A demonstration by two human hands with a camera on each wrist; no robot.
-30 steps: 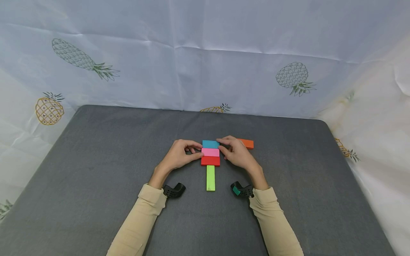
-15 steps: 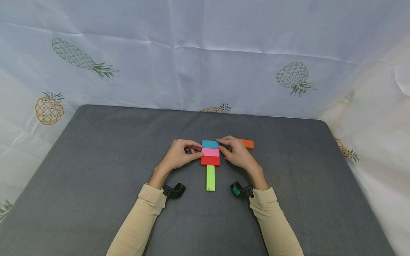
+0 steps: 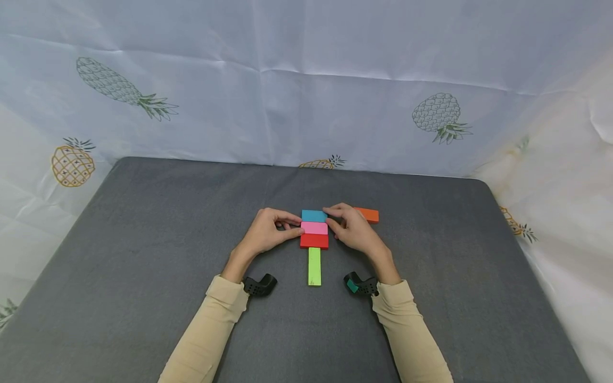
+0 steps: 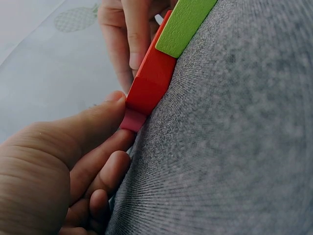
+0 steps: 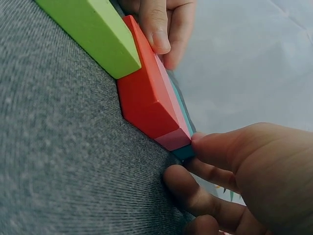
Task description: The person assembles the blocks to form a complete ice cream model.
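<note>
Blue [image 3: 314,215], pink [image 3: 314,228] and red [image 3: 314,241] blocks lie flat, long sides together, in a column at mid-table. A lime green block [image 3: 314,267] extends toward me from the middle of the red block's near side. My left hand [image 3: 264,232] rests at the left ends, its thumb by the pink block and its index finger by the blue one. At the right, my right hand [image 3: 353,229] touches the blue block's end with thumb and index finger. In the right wrist view, that thumb meets the end near the pink-blue seam.
An orange block [image 3: 367,215] lies just beyond my right hand, partly hidden by it. Grey cloth covers the table [image 3: 191,197]. A pale curtain [image 3: 268,106] with pineapple prints hangs behind the far edge. Each wrist wears a black device [image 3: 261,285].
</note>
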